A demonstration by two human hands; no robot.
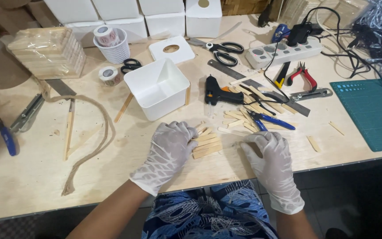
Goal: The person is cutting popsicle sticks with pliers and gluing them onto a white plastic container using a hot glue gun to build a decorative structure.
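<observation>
Wooden table [32, 177] holds box [158, 88], glue gun [217, 94], sticks [206, 144] under left hand [169, 150].

bare tabletop [32, 177] left of left hand [169, 150], white box [158, 88] and glue gun [217, 93] blocking ahead

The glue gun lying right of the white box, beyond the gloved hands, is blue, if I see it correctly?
Not quite: the glue gun is black, not blue, as the head view shows. It does lie right of the white box, beyond the gloved left hand and right hand.
</observation>
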